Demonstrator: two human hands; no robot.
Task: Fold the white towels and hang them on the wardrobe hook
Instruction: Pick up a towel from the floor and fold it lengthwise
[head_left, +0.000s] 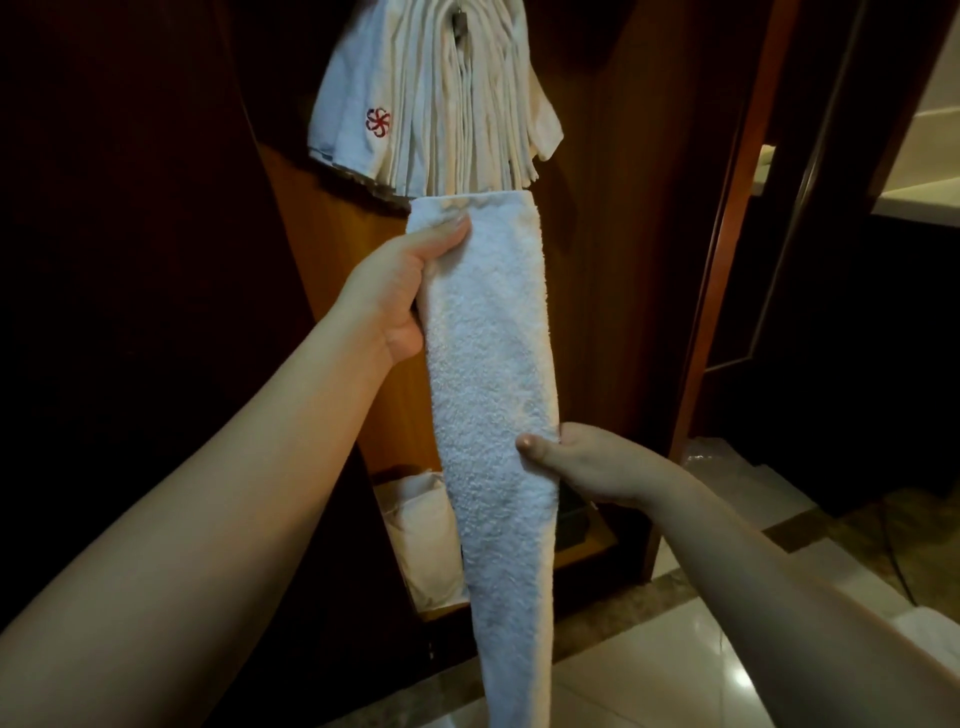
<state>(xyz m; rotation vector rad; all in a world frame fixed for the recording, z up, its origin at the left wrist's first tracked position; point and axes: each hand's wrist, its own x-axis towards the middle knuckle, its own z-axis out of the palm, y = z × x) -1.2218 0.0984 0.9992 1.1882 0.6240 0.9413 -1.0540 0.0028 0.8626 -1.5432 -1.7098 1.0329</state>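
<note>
Dark wood wardrobe (613, 260) panels fill the background, with a pale tiled floor (649, 675) at the lower right. In front of the open wardrobe a white towel (493, 395), folded into a long narrow strip, hangs downward from the left hand (400, 291). That hand grips the strip near its top left corner, thumb pressed on the front face, the other fingers hidden behind the cloth. The right hand (576, 462) pinches the strip's right edge about halfway down, thumb on the front and fingers behind. Below the right hand the strip narrows and its lower end runs out of the bottom of the view.

Just above the towel's top edge hangs a thick bundle of folded white towels (457, 104), draped over a support at the top of the view; a dark metal part shows among the folds, but whether it is the hook cannot be told. The leftmost one of the bundle carries a red flower-like emblem (378, 122).

Low in the wardrobe, behind the strip, a white bag (421, 540) stands on the wardrobe's bottom shelf, and a dark object beside it is mostly hidden. At the far right, pale surfaces show through a doorway.
</note>
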